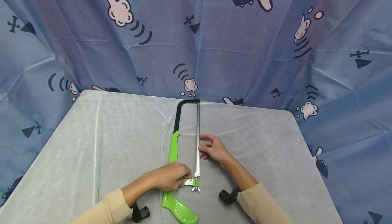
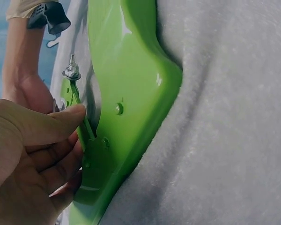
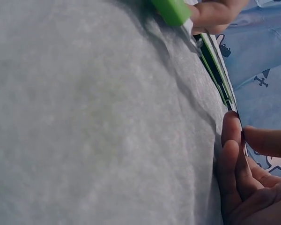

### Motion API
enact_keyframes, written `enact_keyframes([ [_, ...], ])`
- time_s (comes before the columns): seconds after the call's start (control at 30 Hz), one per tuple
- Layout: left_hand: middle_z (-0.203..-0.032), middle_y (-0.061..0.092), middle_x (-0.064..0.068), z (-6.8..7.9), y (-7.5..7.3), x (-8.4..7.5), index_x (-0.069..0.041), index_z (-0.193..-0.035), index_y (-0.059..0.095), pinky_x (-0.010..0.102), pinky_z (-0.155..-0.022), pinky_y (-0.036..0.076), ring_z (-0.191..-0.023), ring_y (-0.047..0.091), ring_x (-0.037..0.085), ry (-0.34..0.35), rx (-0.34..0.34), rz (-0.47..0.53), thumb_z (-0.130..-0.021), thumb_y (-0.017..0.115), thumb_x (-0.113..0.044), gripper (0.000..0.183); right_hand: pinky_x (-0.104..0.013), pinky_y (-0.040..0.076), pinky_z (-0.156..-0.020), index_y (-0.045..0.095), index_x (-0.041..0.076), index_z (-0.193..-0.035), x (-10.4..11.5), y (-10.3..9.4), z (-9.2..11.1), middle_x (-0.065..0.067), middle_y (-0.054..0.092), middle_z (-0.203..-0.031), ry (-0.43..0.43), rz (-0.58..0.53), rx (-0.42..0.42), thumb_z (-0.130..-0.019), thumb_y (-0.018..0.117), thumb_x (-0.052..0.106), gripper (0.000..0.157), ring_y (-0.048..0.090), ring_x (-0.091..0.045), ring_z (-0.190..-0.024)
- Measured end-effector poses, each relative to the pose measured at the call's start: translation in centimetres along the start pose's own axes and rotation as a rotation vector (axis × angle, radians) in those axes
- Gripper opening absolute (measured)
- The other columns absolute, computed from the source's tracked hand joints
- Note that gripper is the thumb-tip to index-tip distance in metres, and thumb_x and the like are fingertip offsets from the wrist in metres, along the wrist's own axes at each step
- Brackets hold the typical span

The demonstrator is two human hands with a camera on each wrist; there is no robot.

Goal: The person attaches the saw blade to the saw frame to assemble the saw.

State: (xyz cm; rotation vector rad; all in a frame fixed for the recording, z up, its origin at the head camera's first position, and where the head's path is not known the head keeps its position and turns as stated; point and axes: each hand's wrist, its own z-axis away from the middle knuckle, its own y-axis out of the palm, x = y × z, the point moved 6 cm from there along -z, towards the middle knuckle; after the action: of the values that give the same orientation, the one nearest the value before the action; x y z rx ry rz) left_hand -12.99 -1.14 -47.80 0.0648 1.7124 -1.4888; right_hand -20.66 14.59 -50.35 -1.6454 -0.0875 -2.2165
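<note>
A hacksaw point(image 1: 173, 147) with a green handle and black bow lies lengthwise on the table, its grip toward me. The silver blade point(image 1: 198, 122) spans the frame's right side, from the black far end to a wing nut point(image 1: 196, 189) at the near end. My left hand point(image 1: 173, 176) pinches the short green arm that joins the handle to the blade's near end; in the left wrist view, the thumb point(image 2: 68, 119) presses on this arm. Around the blade's middle, my right hand point(image 1: 214, 149) pinches it between thumb and fingers, as the right wrist view also shows.
A pale grey cloth covers the table point(image 1: 128, 125). Behind and beside it hangs a blue patterned curtain point(image 1: 239, 57). Black wrist-worn devices sit by the left sleeve point(image 1: 116, 203) and the right sleeve point(image 1: 260, 202).
</note>
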Motion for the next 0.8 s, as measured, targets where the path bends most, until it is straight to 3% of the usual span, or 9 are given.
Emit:
enact_keyframes([
  [0.8, -0.079, 0.055, -0.009, -0.10, -0.09, -0.05, -0.012, -0.087, 0.065, 0.018, -0.070, 0.043, -0.073, 0.048, 0.001, 0.003, 0.009, 0.003, -0.080, 0.077, -0.003, 0.017, -0.023, 0.050, -0.051, 0.045, -0.009, -0.137, -0.33, 0.46, -0.38, -0.009, 0.067, -0.080, 0.001, -0.027, -0.006, -0.092, 0.063, -0.004, 0.049, 0.065, -0.013, -0.061],
])
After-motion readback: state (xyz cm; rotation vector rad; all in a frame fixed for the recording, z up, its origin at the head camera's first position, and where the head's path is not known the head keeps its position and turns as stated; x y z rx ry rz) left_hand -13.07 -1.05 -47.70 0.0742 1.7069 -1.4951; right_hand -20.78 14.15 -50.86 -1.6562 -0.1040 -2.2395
